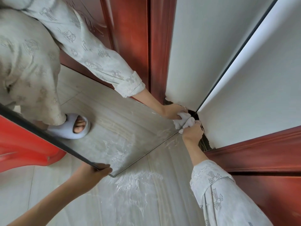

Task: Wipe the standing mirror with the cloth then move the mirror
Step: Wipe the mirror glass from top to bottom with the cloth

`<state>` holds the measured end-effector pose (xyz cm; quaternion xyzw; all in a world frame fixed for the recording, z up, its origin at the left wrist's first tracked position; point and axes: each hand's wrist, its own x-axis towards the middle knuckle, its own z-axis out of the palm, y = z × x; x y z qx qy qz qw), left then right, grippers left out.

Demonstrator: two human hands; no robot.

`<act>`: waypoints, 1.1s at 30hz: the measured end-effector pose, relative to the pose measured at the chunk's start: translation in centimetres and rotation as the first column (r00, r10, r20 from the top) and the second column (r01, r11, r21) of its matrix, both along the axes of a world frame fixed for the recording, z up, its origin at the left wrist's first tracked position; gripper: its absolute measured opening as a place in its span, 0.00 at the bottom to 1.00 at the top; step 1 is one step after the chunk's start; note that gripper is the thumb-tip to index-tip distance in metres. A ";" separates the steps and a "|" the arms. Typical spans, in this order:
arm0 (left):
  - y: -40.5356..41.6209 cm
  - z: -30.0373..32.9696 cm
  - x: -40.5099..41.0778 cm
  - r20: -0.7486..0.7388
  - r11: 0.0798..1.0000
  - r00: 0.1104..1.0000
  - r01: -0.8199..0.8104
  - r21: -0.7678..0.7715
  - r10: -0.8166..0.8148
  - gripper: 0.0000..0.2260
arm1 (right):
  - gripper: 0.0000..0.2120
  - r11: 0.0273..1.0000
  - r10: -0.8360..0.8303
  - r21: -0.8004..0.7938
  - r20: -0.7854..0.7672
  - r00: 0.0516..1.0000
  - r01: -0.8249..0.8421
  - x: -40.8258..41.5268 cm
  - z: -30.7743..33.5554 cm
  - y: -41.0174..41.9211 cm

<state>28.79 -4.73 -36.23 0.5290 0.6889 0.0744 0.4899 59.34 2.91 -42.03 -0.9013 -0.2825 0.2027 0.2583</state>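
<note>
Dusty floor; mirror black-edged, smeared, tilted.

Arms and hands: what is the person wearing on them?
The right arm wears a loose pale grey-green sleeve printed with small line-drawn motifs and edged with a lacy cuff. The right hand has a thin ring on one of its fingers. The left hand follows a forearm with no sleeve in view.
</note>
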 end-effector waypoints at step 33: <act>0.0 0.0 0.1 0.049 0.999 0.998 0.037 -0.029 -0.035 0.04 | 0.18 0.962 0.061 -0.197 -0.516 0.854 -0.188 -3.8 -2.2 -3.7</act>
